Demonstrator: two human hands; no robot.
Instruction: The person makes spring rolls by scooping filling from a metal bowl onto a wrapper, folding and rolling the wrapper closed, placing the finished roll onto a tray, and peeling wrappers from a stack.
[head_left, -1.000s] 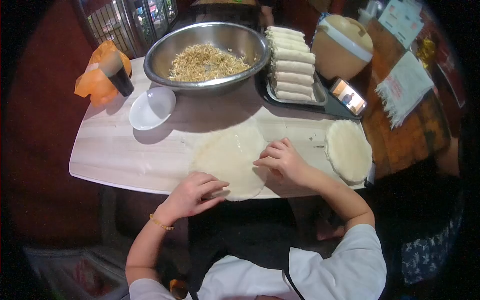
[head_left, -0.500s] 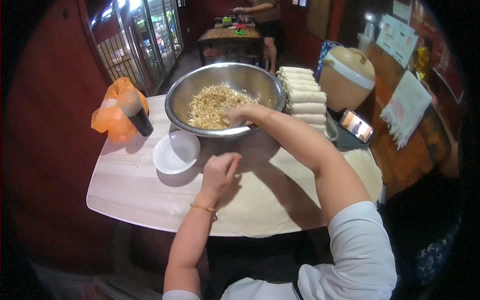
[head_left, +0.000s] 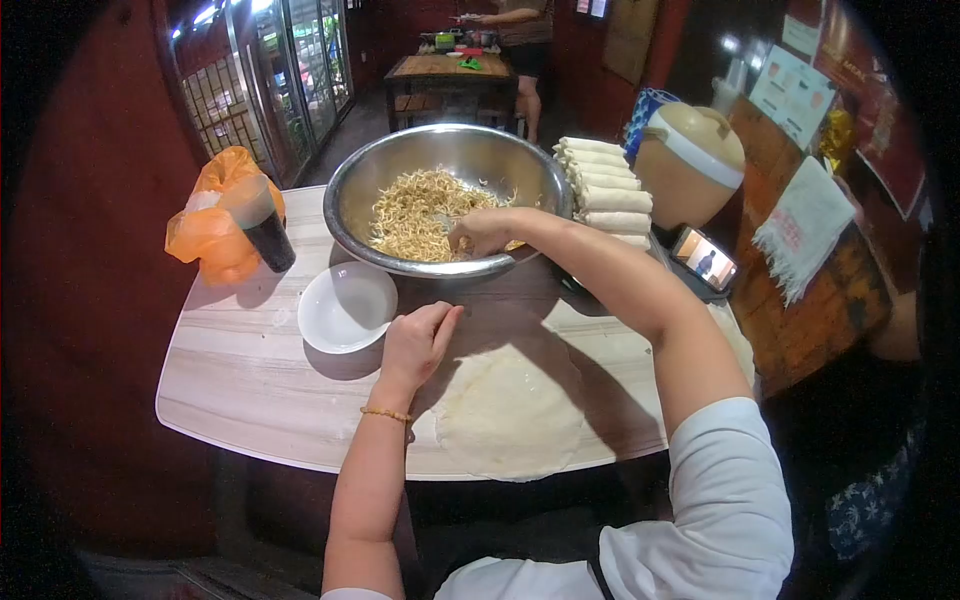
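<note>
A large steel bowl [head_left: 345,222] holds a heap of cooked bean sprouts [head_left: 415,215]. My right hand [head_left: 485,232] reaches over its near rim, fingers curled into the sprouts at the right of the heap; the fingertips are partly hidden there. My left hand [head_left: 415,345] is closed above the table, thumb extended, with nothing visible in it. It is beside a white bowl [head_left: 347,308]. In front of me a thin round wrapper [head_left: 515,415] lies flat at the table's near edge, right of my left forearm.
Rolled wrappers [head_left: 608,190] are stacked right of the steel bowl, near a beige jug [head_left: 690,165] and a propped phone [head_left: 705,258]. An orange bag [head_left: 215,245] and a cup of dark liquid [head_left: 265,230] stand at the left. A person [head_left: 525,55] stands by a far table.
My right hand stays in the sprouts, its fingers a little more bent. The view has shifted slightly, and more of the flat wrapper shows. My left hand remains closed.
</note>
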